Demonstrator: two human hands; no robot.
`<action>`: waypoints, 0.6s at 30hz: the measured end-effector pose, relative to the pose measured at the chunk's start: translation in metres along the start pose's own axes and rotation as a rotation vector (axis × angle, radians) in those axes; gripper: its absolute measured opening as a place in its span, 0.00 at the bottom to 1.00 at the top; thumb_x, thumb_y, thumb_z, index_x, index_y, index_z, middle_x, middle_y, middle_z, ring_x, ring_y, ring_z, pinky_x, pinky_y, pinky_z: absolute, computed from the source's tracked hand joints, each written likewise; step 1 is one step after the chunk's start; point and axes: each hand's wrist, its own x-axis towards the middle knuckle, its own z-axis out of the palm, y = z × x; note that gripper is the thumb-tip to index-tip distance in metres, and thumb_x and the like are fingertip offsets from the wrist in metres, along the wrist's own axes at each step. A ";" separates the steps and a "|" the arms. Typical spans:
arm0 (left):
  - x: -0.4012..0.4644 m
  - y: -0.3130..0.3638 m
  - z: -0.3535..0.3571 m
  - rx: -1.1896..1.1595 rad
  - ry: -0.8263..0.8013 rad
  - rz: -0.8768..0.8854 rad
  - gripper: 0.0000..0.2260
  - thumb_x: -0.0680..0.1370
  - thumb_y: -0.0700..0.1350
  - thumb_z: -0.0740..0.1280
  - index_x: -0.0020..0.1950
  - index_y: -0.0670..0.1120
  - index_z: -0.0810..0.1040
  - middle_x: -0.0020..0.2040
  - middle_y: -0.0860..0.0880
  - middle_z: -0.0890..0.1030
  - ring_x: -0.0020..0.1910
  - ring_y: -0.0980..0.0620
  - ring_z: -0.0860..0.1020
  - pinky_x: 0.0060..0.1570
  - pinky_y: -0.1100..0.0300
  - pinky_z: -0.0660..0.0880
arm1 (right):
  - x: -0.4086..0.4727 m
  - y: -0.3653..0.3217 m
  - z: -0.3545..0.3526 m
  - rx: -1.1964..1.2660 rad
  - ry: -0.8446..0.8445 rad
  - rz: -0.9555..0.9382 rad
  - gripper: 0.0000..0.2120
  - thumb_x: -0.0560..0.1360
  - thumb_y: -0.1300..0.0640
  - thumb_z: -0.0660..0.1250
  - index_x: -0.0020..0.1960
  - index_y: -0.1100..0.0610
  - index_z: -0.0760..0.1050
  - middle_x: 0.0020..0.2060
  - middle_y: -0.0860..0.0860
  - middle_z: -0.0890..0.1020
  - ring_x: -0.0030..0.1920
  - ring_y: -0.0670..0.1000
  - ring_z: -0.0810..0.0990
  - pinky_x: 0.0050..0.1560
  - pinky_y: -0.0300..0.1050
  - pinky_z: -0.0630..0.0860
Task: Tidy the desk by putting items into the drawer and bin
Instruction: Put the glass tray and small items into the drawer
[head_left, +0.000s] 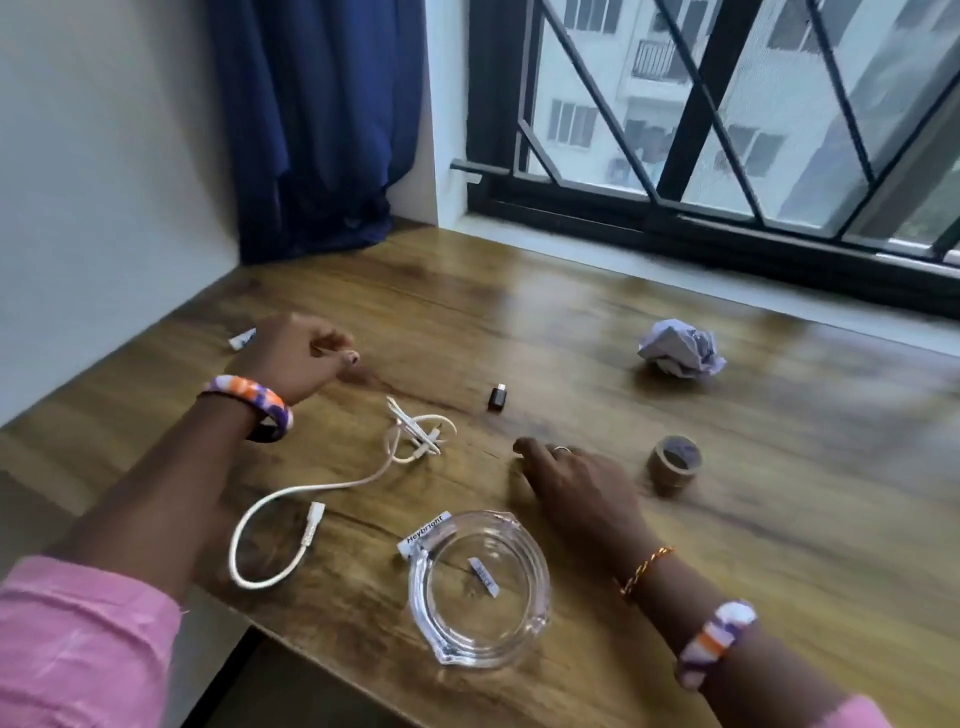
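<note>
Wood-grain desk (571, 312); left hand (296, 353) loosely curled, right hand (576, 478) flat, both empty

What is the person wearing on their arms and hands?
Both arms have pink sleeves. The left wrist has a chunky purple, orange and white bangle. The right arm has a matching bangle, a thin gold and orange thread bracelet and a silver finger ring.

Both hands hover over a cluttered wooden desk (571, 322).
</note>
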 end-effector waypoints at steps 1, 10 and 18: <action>0.006 -0.012 -0.004 0.012 0.026 -0.030 0.11 0.74 0.42 0.69 0.54 0.40 0.81 0.52 0.41 0.82 0.50 0.47 0.79 0.48 0.62 0.68 | 0.007 -0.004 0.000 -0.021 -0.030 0.034 0.14 0.73 0.49 0.55 0.45 0.54 0.76 0.27 0.50 0.80 0.25 0.53 0.79 0.20 0.39 0.58; 0.067 -0.113 -0.007 0.312 0.001 -0.093 0.11 0.77 0.45 0.63 0.56 0.44 0.79 0.57 0.37 0.77 0.55 0.38 0.75 0.53 0.51 0.72 | 0.030 -0.035 -0.026 1.406 0.079 1.160 0.26 0.80 0.42 0.50 0.40 0.59 0.76 0.25 0.53 0.72 0.19 0.45 0.67 0.20 0.31 0.59; 0.077 -0.083 -0.008 -0.081 -0.114 0.107 0.07 0.73 0.45 0.70 0.44 0.40 0.81 0.44 0.41 0.82 0.46 0.41 0.79 0.49 0.53 0.74 | 0.005 -0.089 -0.077 1.382 -0.086 1.067 0.11 0.77 0.69 0.56 0.52 0.57 0.73 0.42 0.56 0.77 0.34 0.49 0.76 0.32 0.39 0.74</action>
